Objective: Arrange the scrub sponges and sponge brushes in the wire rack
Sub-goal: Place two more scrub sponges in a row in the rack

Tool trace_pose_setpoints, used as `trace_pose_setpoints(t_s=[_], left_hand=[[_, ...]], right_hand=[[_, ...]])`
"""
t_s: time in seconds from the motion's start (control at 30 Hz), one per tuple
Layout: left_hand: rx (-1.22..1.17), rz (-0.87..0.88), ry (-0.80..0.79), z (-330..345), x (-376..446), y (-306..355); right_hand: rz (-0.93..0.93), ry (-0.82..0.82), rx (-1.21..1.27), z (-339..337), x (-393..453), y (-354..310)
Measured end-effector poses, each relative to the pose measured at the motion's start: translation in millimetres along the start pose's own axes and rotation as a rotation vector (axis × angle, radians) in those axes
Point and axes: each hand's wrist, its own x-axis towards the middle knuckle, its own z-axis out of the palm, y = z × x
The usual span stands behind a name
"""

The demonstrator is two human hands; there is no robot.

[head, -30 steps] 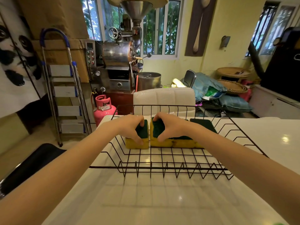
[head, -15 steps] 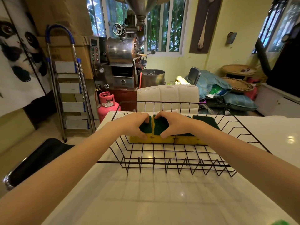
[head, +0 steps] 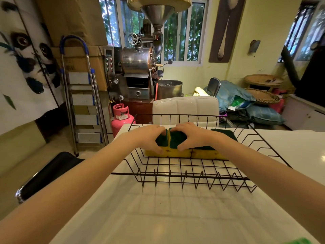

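Note:
A black wire rack (head: pixel 184 175) stands on the white table (head: pixel 158 217). Three yellow scrub sponges with dark green tops lie side by side along its far side. My left hand (head: pixel 149 138) grips the left sponge (head: pixel 162 140) from above. My right hand (head: pixel 191 136) grips the middle sponge (head: pixel 176 140). The two sponges touch. The right sponge (head: pixel 209 153) lies partly under my right wrist, and its green top (head: pixel 226 133) shows beyond it. No sponge brush is in view.
A white chair back (head: pixel 184 108) stands just behind the rack. A pink gas cylinder (head: pixel 121 118), a stepladder (head: pixel 82 95) and a metal roasting machine (head: pixel 139 67) are beyond the table's left. A dark chair (head: pixel 47 173) sits at the left. Something green (head: pixel 299 241) peeks in at the bottom right.
The left and middle sponges, apart a second ago, have been pushed together until they touch. Both hands stayed on them.

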Motion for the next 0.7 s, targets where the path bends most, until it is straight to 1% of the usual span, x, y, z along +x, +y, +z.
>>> trace_pose_setpoints(t_s=[0.13, 0.3, 0.37, 0.43, 0.6, 0.7], left_hand=[[-0.085, 0.006, 0.009, -20.9, -23.3, 15.7], [-0.279, 0.118, 0.155, -37.1, -68.0, 58.1], [-0.326, 0.160, 0.207, -33.6, -85.0, 75.5], [-0.346, 0.197, 0.219, -27.6, -100.6, 90.8], [-0.381, 0.239, 0.130, -12.3, -135.2, 121.9], [-0.317, 0.236, 0.029, -1.7, -149.8, 137.6]], right_hand=[[-0.001, 0.084, 0.128, -13.8, -24.5, -12.2], [-0.110, 0.314, 0.344, -20.9, -80.9, -29.1], [-0.147, 0.378, 0.389, -18.9, -106.3, -33.4], [-0.165, 0.419, 0.406, -15.3, -131.2, -34.8], [-0.164, 0.398, 0.461, -7.0, -191.3, -35.7], [-0.121, 0.317, 0.417, -6.6, -222.3, -32.3]])
